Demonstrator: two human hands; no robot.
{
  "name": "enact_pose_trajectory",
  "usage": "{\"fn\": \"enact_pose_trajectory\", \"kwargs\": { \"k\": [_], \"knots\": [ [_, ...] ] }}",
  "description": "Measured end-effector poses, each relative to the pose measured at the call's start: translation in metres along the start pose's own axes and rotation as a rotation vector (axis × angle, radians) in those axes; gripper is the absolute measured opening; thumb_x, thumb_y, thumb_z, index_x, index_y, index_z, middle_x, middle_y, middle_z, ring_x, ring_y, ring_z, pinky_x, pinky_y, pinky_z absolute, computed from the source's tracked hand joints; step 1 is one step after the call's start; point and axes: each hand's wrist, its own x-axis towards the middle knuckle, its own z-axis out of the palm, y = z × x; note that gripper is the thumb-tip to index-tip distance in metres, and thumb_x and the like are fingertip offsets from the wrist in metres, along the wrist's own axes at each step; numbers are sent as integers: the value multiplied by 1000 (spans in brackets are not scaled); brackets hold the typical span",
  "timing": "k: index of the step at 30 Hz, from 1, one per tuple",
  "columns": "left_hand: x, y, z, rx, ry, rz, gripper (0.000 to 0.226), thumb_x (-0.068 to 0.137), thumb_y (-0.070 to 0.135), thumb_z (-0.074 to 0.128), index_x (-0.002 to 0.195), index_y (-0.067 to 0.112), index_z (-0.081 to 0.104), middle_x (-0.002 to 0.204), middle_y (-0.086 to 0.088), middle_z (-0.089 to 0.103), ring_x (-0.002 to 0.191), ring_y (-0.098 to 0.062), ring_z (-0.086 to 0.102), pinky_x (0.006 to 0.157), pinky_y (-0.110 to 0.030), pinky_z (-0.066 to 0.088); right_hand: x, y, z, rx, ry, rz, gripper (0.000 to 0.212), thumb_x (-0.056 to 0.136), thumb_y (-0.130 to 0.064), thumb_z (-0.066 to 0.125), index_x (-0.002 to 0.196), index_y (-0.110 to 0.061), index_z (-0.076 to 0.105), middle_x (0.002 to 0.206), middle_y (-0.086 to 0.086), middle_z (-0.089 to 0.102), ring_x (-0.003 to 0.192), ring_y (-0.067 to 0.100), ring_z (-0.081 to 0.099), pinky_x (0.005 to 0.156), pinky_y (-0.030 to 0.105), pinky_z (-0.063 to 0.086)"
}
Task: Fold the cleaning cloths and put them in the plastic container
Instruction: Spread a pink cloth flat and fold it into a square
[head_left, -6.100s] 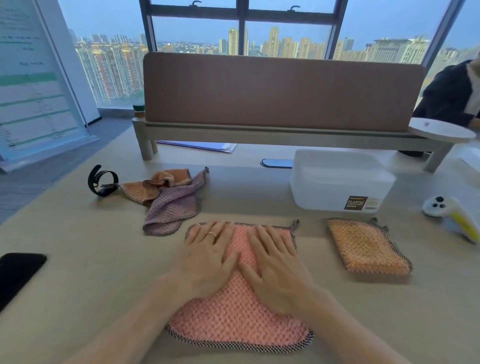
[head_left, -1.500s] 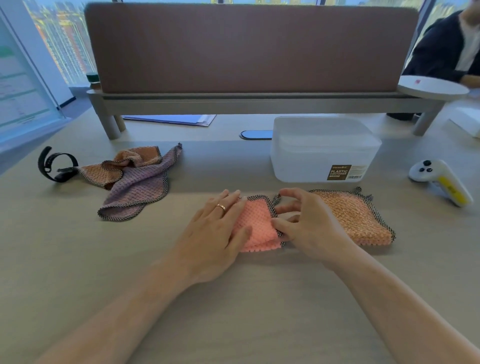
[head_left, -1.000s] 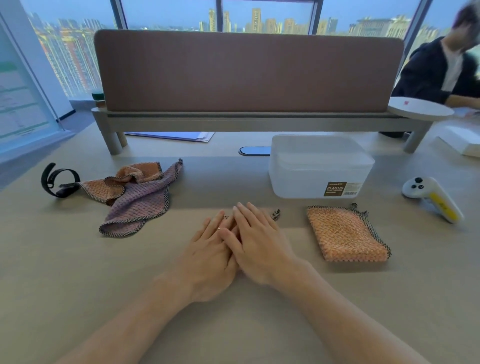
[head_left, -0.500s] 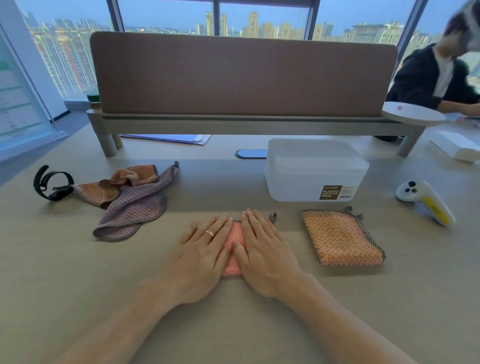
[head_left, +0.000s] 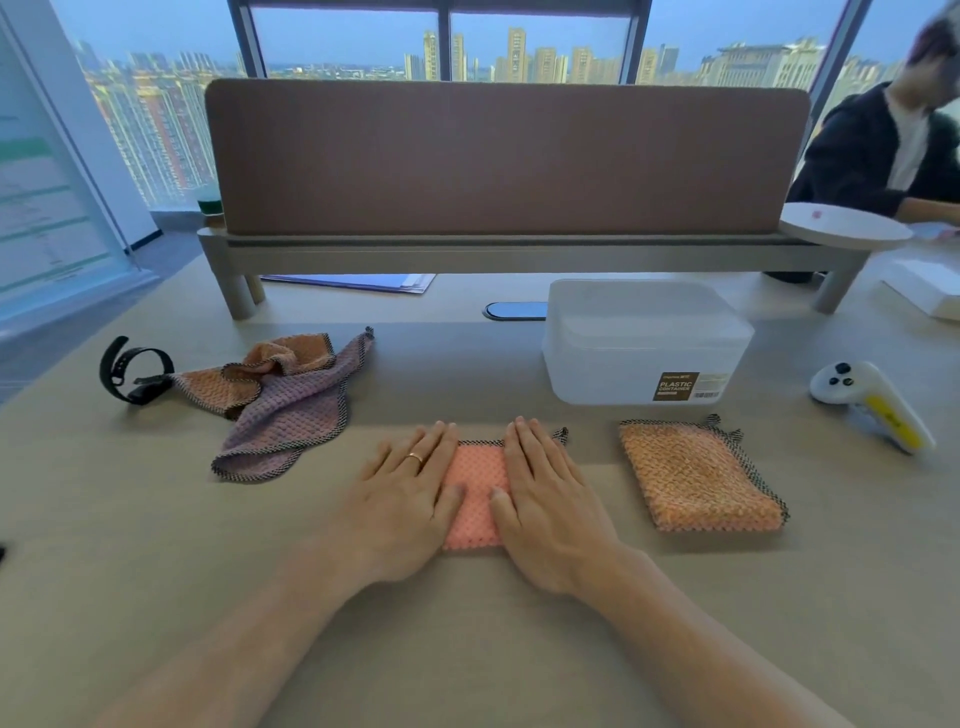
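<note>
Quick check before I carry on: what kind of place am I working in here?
Most likely a high-rise office. You are at a shared desk with a fabric divider screen across it, a person seated on the far side, and tall windows looking out over city towers.

A black wrist strap (head_left: 132, 370) lies at the table's (head_left: 156, 545) left, and a white and yellow controller (head_left: 875, 404) at its right. Behind stands a brown divider (head_left: 506, 161), with blue papers (head_left: 358, 282) beneath it and a white round tray (head_left: 844, 229) at its right end.
</note>
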Motion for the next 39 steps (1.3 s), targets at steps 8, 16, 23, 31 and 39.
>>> {"fn": "enact_pose_trajectory", "kwargs": {
  "k": [8,16,23,31,39],
  "knots": [
    [37,-5,-44,-302,-7,-165,51,83,49,71,122,19,57,121,-1,58,114,-20,55,95,-33,46,-34,7,-6,-21,81,-68,77,93,-55,2,159,-20,-14,167,-5,-23,150,8,-30,125,35,-9],
    [58,26,-73,-352,-280,-175,13,83,23,73,85,16,62,81,-3,53,73,-20,44,63,-31,30,-34,10,3,26,15,-18,81,90,-59,0,160,-20,-11,168,-7,-15,152,4,-21,126,35,-6],
    [55,34,-70,-956,-271,-284,28,96,16,68,118,11,51,111,-6,62,96,-20,62,81,-39,57,-36,9,-6,179,25,7,71,98,-53,4,161,-23,-6,169,-11,-11,152,1,-17,124,28,-9],
    [57,85,-140,-1141,-57,-16,22,94,11,69,113,13,59,96,-7,71,80,-17,70,75,-35,60,-19,43,-84,1787,157,386,54,96,-48,57,142,-18,52,137,5,63,122,22,63,84,39,60],
    [90,152,-127,-1395,-147,-23,15,95,11,68,110,10,66,99,-5,74,77,-14,72,62,-29,59,-41,124,-137,1568,109,489,41,89,-34,71,116,-4,66,108,13,75,91,26,73,74,39,63]
  ]
}}
